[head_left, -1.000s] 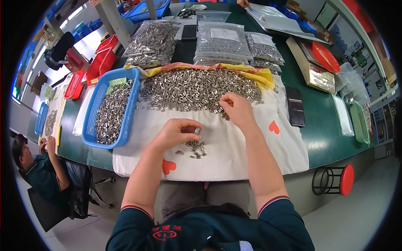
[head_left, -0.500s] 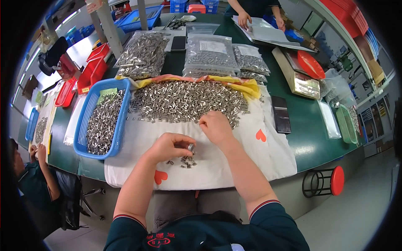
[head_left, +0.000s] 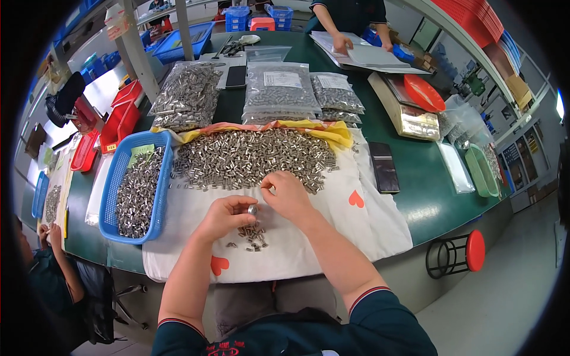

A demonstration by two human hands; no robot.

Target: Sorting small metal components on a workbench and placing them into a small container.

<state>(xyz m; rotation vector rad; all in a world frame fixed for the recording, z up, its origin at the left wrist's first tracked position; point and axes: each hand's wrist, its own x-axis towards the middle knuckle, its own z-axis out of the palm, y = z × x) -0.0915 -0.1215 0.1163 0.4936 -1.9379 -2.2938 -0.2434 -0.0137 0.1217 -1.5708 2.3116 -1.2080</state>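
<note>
Metal piece [head_left: 253, 210] — pinched in left hand [head_left: 224, 218]; right hand [head_left: 288, 193] narrowly curled — cannot tell whether holding anything.

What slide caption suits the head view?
Left hand holds a round metal piece; right hand near a pile of metal parts.

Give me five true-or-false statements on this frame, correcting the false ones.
1. The left hand holds a metal piece. True.
2. The blue basket stands right of the large metal pile. False: it stands left.
3. A small cluster of metal parts lies on the white cloth. True.
4. The right hand is inside the basket. False: it is by the large metal pile's near edge.
5. The stool has a red seat. True.
</note>
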